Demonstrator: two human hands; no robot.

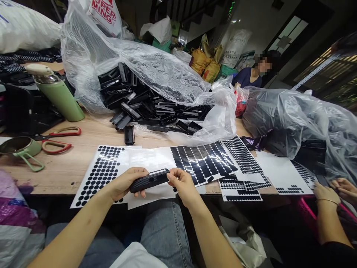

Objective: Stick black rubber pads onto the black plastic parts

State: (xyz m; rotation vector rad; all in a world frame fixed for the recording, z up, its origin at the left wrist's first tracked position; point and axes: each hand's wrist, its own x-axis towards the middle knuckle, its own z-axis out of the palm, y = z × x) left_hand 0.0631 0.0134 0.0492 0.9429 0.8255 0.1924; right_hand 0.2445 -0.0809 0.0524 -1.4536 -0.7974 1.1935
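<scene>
A long black plastic part [150, 179] is held level over the front edge of the wooden table [69, 169]. My left hand [126, 182] is wrapped round its left end. My right hand [182, 183] pinches its right end with thumb and fingers. Under and beyond the hands lie white sheets with black stickers: round dots [99, 173] at the left, oval pads [202, 160] in the middle. A heap of the same black parts [145, 106] spills from a clear plastic bag [156, 72] further back. One loose part [129, 134] lies alone on the wood.
A green flask [57, 93] stands at the left, with red-handled scissors [57, 139] and a green cup [19, 147] near it. A second filled plastic bag [301, 123] lies at the right. Another person's hands [334, 191] work at the right edge. A further person sits across the table.
</scene>
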